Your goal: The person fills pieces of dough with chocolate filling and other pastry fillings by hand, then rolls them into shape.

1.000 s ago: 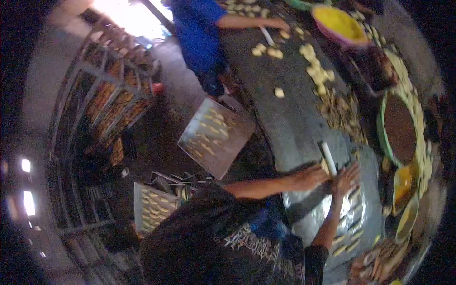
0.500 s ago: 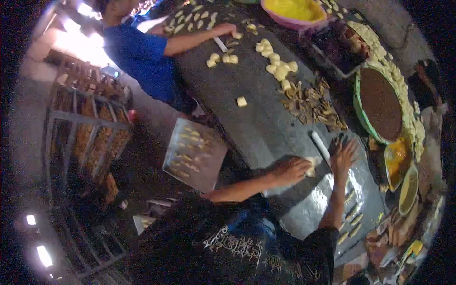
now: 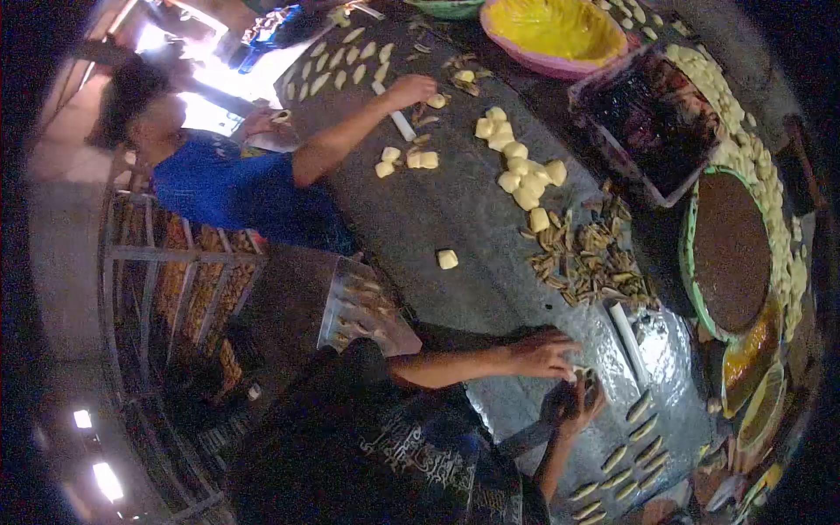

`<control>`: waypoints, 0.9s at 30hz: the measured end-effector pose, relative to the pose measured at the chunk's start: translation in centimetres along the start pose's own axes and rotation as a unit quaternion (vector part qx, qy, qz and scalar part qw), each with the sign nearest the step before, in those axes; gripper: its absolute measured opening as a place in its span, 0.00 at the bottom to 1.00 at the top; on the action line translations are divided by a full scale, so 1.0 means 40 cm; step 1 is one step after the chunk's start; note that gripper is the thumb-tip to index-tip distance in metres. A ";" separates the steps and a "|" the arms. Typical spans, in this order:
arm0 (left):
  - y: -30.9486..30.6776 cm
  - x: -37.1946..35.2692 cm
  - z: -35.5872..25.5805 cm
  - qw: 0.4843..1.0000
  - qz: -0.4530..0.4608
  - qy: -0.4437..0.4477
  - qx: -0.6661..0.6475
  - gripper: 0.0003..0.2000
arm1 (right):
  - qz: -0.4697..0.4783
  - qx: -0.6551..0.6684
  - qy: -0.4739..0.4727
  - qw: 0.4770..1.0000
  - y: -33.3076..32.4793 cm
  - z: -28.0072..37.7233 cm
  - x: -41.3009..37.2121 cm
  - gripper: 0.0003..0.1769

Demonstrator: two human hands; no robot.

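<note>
Over the table's near part, my left hand [image 3: 542, 353] pinches a small pale dough piece [image 3: 577, 374]. From below, the curled fingers of my right hand [image 3: 577, 404] close on the same piece and partly hide it. A white rolling pin [image 3: 628, 346] lies just right of both hands on a shiny sheet. Below it are rows of slim shaped dough pieces [image 3: 617, 458]. Brown strips [image 3: 586, 255] are heaped above the pin, beside a cluster of pale dough lumps [image 3: 525, 179]. One lump [image 3: 448, 259] lies alone.
A co-worker in a blue shirt [image 3: 236, 184] reaches over the table [image 3: 394, 206] at upper left. A metal tray [image 3: 398, 331] of shaped pieces is at the near edge. Along the far side stand a yellow-lined basin [image 3: 556, 31], dark crate [image 3: 643, 118] and green-rimmed basin [image 3: 731, 249].
My right hand has left its spread position beside the rolling pin and come to the dough in my left hand. The view has shifted, showing more of the co-worker.
</note>
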State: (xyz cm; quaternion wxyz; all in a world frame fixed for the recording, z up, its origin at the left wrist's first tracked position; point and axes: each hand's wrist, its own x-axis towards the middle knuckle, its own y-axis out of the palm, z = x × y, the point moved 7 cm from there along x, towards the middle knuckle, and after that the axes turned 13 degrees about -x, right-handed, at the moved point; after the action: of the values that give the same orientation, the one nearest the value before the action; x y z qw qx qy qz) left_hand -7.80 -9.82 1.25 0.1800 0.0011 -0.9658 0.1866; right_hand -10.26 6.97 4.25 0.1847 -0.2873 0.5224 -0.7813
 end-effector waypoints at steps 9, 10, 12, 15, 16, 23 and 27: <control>0.065 -0.004 -0.108 0.990 0.032 -0.125 -0.057 0.25 | 0.001 0.087 0.104 0.991 0.011 -0.015 -0.018 0.30; 0.090 -0.030 -0.141 0.990 0.060 -0.124 -0.006 0.27 | 0.034 0.027 0.062 0.997 0.031 0.014 -0.053 0.31; 0.144 -0.066 -0.161 0.980 0.107 -0.144 0.086 0.31 | 0.109 0.008 0.080 0.991 0.055 0.015 -0.077 0.34; 0.170 -0.028 -0.117 0.977 0.074 -0.117 0.160 0.33 | 0.110 -0.059 0.065 0.990 0.039 -0.023 -0.003 0.37; 0.164 0.004 -0.107 0.970 0.080 -0.113 0.200 0.34 | 0.104 -0.094 0.058 0.988 0.028 -0.040 0.026 0.38; 0.097 0.122 -0.076 0.988 -0.016 -0.062 0.138 0.38 | 0.027 -0.111 0.018 0.993 0.000 -0.138 0.105 0.38; 0.086 -0.007 -0.104 0.984 -0.077 -0.116 0.111 0.32 | 0.053 -0.056 -0.011 0.997 0.049 -0.137 0.100 0.34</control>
State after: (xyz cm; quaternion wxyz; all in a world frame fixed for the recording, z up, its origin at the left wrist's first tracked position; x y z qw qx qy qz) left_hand -6.33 -5.15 3.51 0.0789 0.1174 -0.9505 0.2766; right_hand -16.88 7.75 1.90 0.2147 -0.2776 0.5780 -0.7367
